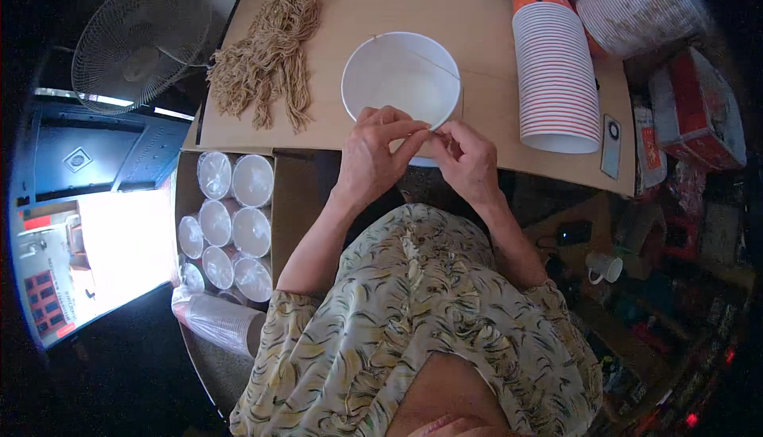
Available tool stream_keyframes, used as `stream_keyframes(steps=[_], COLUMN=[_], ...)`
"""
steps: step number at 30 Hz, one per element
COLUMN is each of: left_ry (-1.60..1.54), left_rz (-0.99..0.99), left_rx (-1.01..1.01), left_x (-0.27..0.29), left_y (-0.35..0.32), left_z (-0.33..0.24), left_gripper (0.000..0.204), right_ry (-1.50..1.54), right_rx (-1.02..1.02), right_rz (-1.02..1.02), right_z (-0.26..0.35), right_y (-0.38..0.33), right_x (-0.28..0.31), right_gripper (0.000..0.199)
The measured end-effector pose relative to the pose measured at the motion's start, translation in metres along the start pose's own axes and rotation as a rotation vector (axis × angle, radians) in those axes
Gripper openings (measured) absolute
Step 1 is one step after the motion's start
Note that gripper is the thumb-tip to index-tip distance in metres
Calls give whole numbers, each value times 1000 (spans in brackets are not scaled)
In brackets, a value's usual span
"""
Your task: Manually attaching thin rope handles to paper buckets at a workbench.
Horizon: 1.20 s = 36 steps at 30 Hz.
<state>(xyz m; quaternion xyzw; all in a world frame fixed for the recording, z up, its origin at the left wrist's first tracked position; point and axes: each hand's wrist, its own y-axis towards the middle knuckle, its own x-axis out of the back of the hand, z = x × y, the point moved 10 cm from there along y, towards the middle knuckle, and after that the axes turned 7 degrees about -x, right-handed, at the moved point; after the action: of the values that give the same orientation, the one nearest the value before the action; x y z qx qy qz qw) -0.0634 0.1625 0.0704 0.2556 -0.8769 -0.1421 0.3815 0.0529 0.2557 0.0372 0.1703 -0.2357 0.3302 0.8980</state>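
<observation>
A white paper bucket (389, 79) stands with its mouth facing up at the table's near edge. A thin string (433, 63) runs across its far right inner wall, and a small bit of string shows at the far rim. My left hand (377, 147) pinches the bucket's near rim with thumb and forefinger. Right beside it, my right hand (469, 159) is closed at the same spot, its fingertips almost touching the left ones. Whatever small piece may lie between the fingertips is too small to make out. A heap of tan strings (274, 52) lies left of the bucket.
A long stack of white paper buckets (556, 79) lies at the right of the cardboard-covered table (469, 28). More stacks (636, 8) fill the back right. At the lower left, a carton (274, 222) holds wrapped stacks. A fan (143, 44) stands far left; a white mug (604, 268) is lower right.
</observation>
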Motion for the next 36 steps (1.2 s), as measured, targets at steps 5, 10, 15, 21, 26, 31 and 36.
stream_keyframes(steps=[5, 10, 15, 21, 26, 31, 36], left_ry=[-41, -157, -166, -492, -976, -1017, -940], left_rz=[23, 77, 153, 159, 169, 68, 132], left_rx=[-4, 123, 67, 172, 448, 471, 421], left_x=[-1, -6, -8, -5, -8, -9, -11], left_y=[3, 6, 11, 10, 2, 4, 9], left_z=[-1, 13, 13, 28, 35, 47, 35], left_gripper=[12, 11, 12, 8, 10, 16, 18], right_ry=[-68, -224, -453, -401, -362, -220, -193], right_rx=[26, 234, 525, 435, 380, 428, 463], right_rz=[79, 83, 8, 164, 284, 407, 394], right_z=[12, 44, 76, 44, 59, 99, 132], right_y=[-4, 4, 20, 29, 19, 16, 33], right_x=[20, 46, 49, 27, 18, 16, 13], right_gripper=[18, 19, 17, 13, 13, 16, 20])
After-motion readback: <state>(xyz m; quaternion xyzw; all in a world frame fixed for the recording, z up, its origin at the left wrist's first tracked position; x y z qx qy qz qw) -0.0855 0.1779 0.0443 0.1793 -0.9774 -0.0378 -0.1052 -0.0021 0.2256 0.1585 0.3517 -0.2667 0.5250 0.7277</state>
